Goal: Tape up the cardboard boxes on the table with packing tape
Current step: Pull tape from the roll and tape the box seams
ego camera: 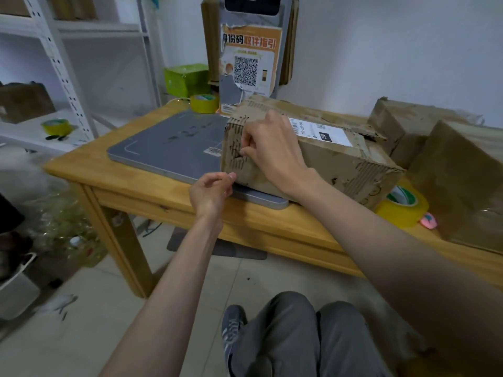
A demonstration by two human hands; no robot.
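A worn cardboard box (334, 159) with a white shipping label lies on a grey flat platform (168, 142) on the wooden table (130, 186). My right hand (272, 151) lies over the box's upper left corner, its fingertips pinched against the torn end face. My left hand (212, 191) is just below, at the box's lower left corner, thumb and fingers closed together; I cannot make out any tape between them. A yellow packing tape roll (402, 206) sits on the table right of the box, partly hidden behind it.
Two more cardboard boxes (462, 170) stand at the table's right end. A second tape roll (204, 103) and a green box (187, 78) are at the back, beside a poster with a QR code (246, 69). White shelving (54, 58) stands left. My knees are below the table edge.
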